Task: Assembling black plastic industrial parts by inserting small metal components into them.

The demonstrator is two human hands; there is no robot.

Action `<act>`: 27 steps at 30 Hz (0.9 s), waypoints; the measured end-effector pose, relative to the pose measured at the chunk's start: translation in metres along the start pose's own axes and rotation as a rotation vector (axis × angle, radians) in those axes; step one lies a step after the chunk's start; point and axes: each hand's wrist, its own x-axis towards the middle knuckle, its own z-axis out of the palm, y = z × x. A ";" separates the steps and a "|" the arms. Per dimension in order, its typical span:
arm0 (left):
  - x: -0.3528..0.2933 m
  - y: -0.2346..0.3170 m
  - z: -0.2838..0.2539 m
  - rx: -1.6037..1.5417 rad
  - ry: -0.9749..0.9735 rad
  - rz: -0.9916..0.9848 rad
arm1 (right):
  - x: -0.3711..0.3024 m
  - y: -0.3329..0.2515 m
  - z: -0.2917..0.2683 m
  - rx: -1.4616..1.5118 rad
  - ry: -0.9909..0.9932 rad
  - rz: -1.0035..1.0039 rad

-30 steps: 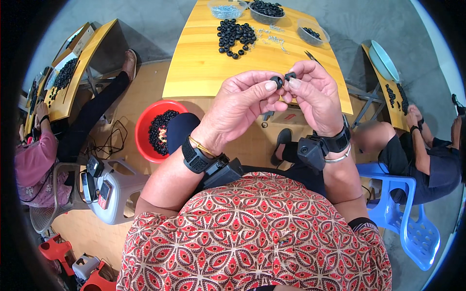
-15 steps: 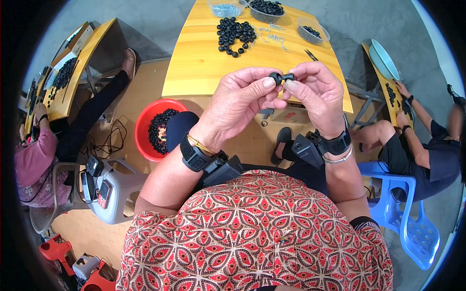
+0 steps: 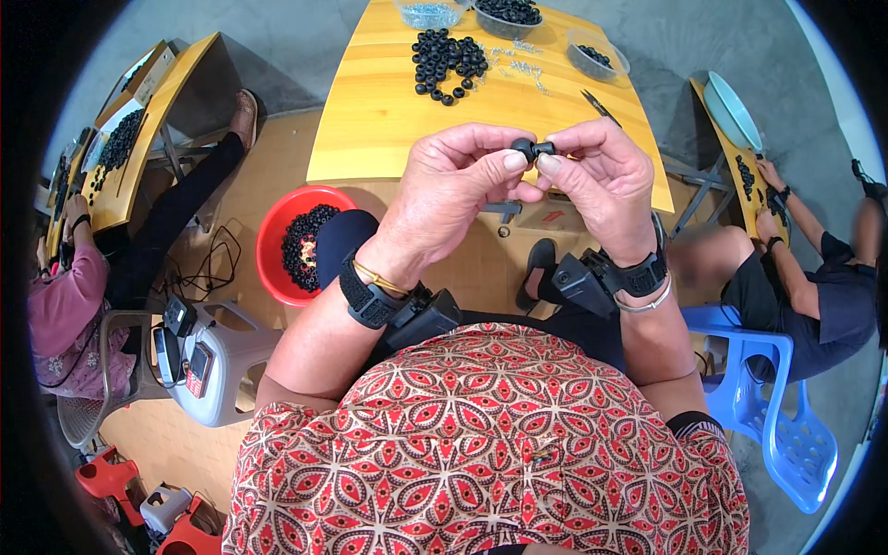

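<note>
Above the near edge of the yellow table (image 3: 370,139), my left hand (image 3: 444,190) pinches a round black knob-like piece (image 3: 524,147) between thumb and fingertips. My right hand (image 3: 606,185) pinches a small black cylindrical piece (image 3: 545,148) against it. The two pieces meet end to end, and my fingertips partly cover both. On the table beyond lies a loose cluster of similar round black pieces (image 3: 439,60). To its right are scattered small silvery bits (image 3: 525,70). A slim dark pointed tool (image 3: 599,105) lies near the right edge.
Along the far side stand clear bowls of silvery bits (image 3: 431,16) and black pieces (image 3: 507,17), with a smaller bowl (image 3: 597,59) at right. A red basin (image 3: 270,245) of black pieces sits below left. Co-workers sit left and right; a blue stool (image 3: 768,407) stands at right.
The round piece and the cylindrical piece have come together from a small gap to touching. My right hand has shifted slightly left.
</note>
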 end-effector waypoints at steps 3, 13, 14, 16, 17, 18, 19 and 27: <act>0.000 0.000 -0.001 0.022 0.002 0.003 | 0.000 0.001 -0.001 -0.008 -0.010 0.018; -0.001 -0.001 -0.003 0.020 -0.006 -0.007 | -0.002 -0.004 0.004 -0.069 -0.006 0.033; 0.000 -0.001 -0.004 0.020 -0.026 0.002 | -0.002 -0.003 0.004 -0.070 0.001 0.019; -0.001 -0.001 -0.003 0.045 -0.019 0.001 | -0.002 -0.004 0.006 -0.045 0.004 0.010; -0.001 -0.001 -0.002 0.057 -0.015 0.001 | -0.003 -0.006 0.008 -0.019 0.000 0.014; -0.001 0.000 -0.001 0.058 0.004 -0.008 | -0.003 -0.006 0.009 0.007 -0.004 0.018; -0.001 0.001 0.002 0.059 0.022 -0.016 | -0.003 -0.006 0.008 -0.009 -0.003 0.006; -0.001 0.002 -0.001 0.053 0.026 -0.038 | -0.004 0.001 0.007 -0.352 0.024 -0.091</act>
